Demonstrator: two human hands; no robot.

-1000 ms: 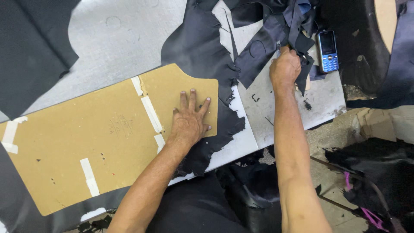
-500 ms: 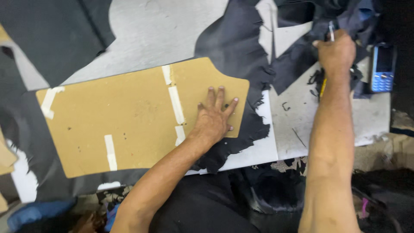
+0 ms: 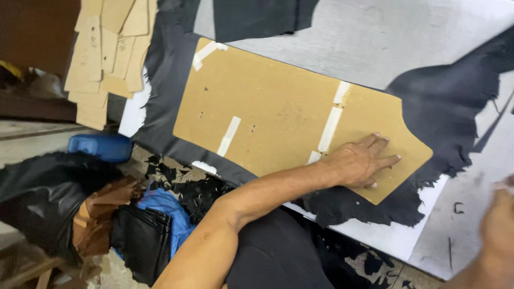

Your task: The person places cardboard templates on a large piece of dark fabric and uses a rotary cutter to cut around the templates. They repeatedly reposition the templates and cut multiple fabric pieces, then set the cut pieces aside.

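Observation:
A large brown cardboard pattern (image 3: 278, 112), patched with strips of white tape, lies on black leather (image 3: 444, 118) spread over a grey work surface (image 3: 396, 43). My left hand (image 3: 361, 160) presses flat on the pattern's right end, fingers spread. My right hand (image 3: 498, 227) is blurred at the lower right edge, above the grey surface; what it holds cannot be made out.
A stack of smaller cardboard patterns (image 3: 110, 53) hangs at the upper left. A blue container (image 3: 100, 146) sits below it on the floor, beside black leather scraps (image 3: 198, 192) and dark and brown bags (image 3: 107, 225). A white board edge (image 3: 385, 238) runs under the leather.
The view has swung left, so the pattern now sits centre-right. My right hand has come down from the far side of the table to the lower right. My left hand stays on the pattern.

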